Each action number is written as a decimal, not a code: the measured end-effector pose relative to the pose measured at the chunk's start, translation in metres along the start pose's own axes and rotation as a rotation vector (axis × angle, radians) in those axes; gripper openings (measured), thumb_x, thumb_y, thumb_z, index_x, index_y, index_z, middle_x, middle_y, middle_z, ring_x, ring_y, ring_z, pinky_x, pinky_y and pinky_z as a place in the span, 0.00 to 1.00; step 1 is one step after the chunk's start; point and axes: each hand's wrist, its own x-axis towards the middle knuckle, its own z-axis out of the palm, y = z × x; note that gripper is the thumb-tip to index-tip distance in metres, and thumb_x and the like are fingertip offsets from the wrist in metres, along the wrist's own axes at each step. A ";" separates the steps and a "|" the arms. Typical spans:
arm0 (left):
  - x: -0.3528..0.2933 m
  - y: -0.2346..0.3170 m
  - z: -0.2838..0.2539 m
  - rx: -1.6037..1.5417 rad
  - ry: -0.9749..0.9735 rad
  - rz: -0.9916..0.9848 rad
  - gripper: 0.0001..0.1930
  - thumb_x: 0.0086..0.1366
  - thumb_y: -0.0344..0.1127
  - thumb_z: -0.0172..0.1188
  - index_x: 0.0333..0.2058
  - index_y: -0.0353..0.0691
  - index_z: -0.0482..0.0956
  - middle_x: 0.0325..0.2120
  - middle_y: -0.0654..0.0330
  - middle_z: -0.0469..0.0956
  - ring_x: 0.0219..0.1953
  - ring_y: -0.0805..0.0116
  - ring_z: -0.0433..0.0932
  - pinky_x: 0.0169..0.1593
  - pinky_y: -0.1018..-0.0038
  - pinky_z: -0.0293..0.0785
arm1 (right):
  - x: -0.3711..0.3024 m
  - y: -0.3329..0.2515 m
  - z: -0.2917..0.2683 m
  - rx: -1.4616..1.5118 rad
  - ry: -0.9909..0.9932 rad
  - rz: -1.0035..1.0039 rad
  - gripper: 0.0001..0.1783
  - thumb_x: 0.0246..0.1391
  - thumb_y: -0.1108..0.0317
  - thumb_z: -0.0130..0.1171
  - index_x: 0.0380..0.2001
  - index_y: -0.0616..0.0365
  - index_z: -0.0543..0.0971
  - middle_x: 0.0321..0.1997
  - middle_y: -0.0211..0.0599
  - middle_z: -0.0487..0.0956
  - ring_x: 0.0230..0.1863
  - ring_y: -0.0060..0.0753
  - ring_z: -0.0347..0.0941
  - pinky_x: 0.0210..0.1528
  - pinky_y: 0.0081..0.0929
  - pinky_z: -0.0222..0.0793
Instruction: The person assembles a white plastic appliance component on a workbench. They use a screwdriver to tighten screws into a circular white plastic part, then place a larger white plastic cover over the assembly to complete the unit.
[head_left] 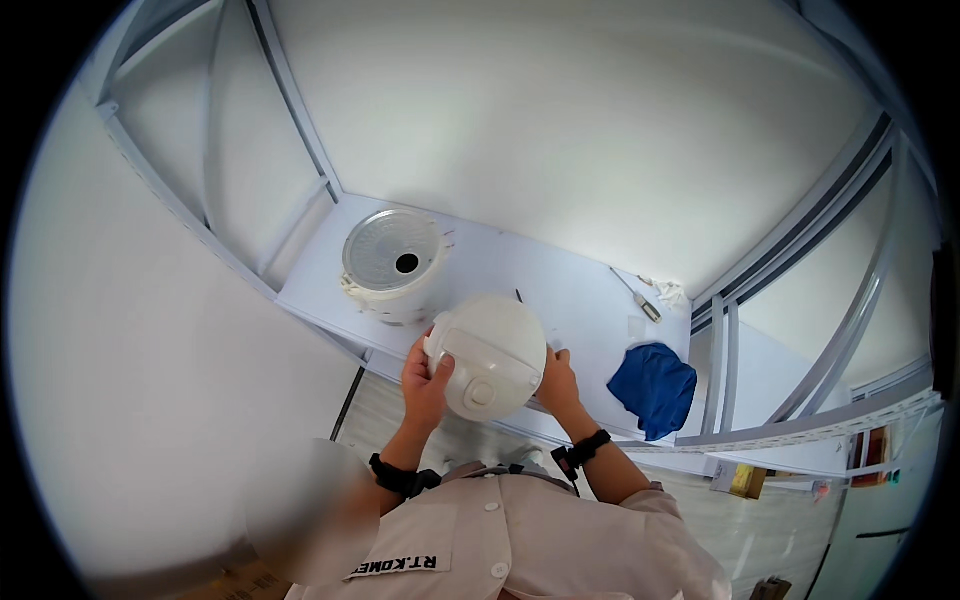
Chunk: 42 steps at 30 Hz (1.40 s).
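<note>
Between my two hands I hold a white round rice cooker lid point(492, 345), tilted, above the front edge of the table. My left hand point(425, 380) grips its left rim, the thumb lying on the top face near a round vent cap. At the right rim, my right hand point(560, 382) is closed on the lid, its fingers partly hidden. Behind and to the left stands the white rice cooker body point(395, 262), lidless, with a bare metal inside and a dark round spot at the bottom. A dark thin thing, mostly hidden, pokes out behind the lid.
On the right of the white table point(575, 300) lie a screwdriver point(640, 297), a crumpled white tissue point(668, 291) and a bunched blue cloth point(653, 390). Metal frame posts point(728, 365) rise at the table's ends. A yellow box point(745, 481) sits lower right.
</note>
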 end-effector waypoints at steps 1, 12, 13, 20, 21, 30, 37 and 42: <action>-0.001 0.001 -0.004 -0.026 0.008 -0.004 0.33 0.75 0.22 0.56 0.75 0.33 0.57 0.66 0.52 0.74 0.65 0.65 0.75 0.69 0.65 0.71 | -0.001 -0.002 0.000 0.003 0.024 0.022 0.36 0.62 0.63 0.65 0.70 0.58 0.66 0.55 0.60 0.71 0.45 0.67 0.82 0.43 0.54 0.82; -0.006 0.023 -0.026 -0.099 -0.027 0.061 0.33 0.75 0.23 0.58 0.75 0.33 0.58 0.66 0.53 0.73 0.65 0.66 0.74 0.69 0.67 0.70 | -0.038 -0.043 -0.037 -0.075 0.267 0.136 0.38 0.64 0.54 0.66 0.71 0.60 0.67 0.61 0.56 0.72 0.44 0.57 0.84 0.44 0.44 0.81; -0.007 0.026 -0.028 -0.103 -0.031 0.061 0.32 0.75 0.23 0.58 0.75 0.33 0.59 0.66 0.53 0.73 0.65 0.66 0.74 0.69 0.67 0.71 | -0.040 -0.042 -0.040 0.103 0.233 0.156 0.38 0.65 0.53 0.66 0.71 0.60 0.67 0.62 0.55 0.72 0.44 0.52 0.84 0.44 0.42 0.81; -0.014 0.049 -0.043 -0.144 0.019 0.086 0.31 0.75 0.23 0.58 0.74 0.34 0.59 0.67 0.53 0.71 0.65 0.67 0.74 0.69 0.67 0.71 | -0.070 -0.110 -0.058 0.866 0.015 0.054 0.46 0.68 0.52 0.66 0.77 0.62 0.56 0.69 0.54 0.70 0.44 0.32 0.79 0.45 0.31 0.79; -0.015 0.054 -0.043 -0.152 0.041 0.082 0.32 0.75 0.23 0.58 0.74 0.34 0.58 0.67 0.53 0.71 0.65 0.67 0.73 0.69 0.67 0.71 | -0.074 -0.122 -0.059 0.807 0.010 0.026 0.49 0.67 0.53 0.67 0.78 0.62 0.53 0.69 0.55 0.70 0.45 0.32 0.80 0.45 0.31 0.79; -0.022 0.069 -0.063 -0.032 -0.046 0.367 0.32 0.77 0.24 0.56 0.75 0.36 0.55 0.66 0.53 0.71 0.64 0.67 0.74 0.65 0.67 0.75 | -0.069 -0.176 -0.049 0.896 -0.092 0.056 0.55 0.65 0.59 0.70 0.81 0.60 0.44 0.69 0.58 0.69 0.52 0.37 0.81 0.50 0.32 0.80; -0.040 0.110 -0.082 0.363 -0.321 0.487 0.28 0.67 0.25 0.69 0.66 0.39 0.77 0.63 0.52 0.71 0.57 0.60 0.79 0.54 0.67 0.82 | -0.052 -0.172 -0.041 1.050 0.010 -0.019 0.50 0.69 0.59 0.65 0.81 0.60 0.48 0.72 0.49 0.68 0.60 0.39 0.76 0.59 0.34 0.76; -0.041 0.117 -0.081 0.464 -0.240 0.651 0.35 0.57 0.28 0.79 0.64 0.40 0.78 0.64 0.52 0.72 0.54 0.59 0.81 0.48 0.68 0.85 | -0.043 -0.164 -0.037 1.028 -0.120 0.044 0.47 0.69 0.57 0.66 0.80 0.60 0.52 0.72 0.47 0.67 0.63 0.38 0.74 0.62 0.34 0.75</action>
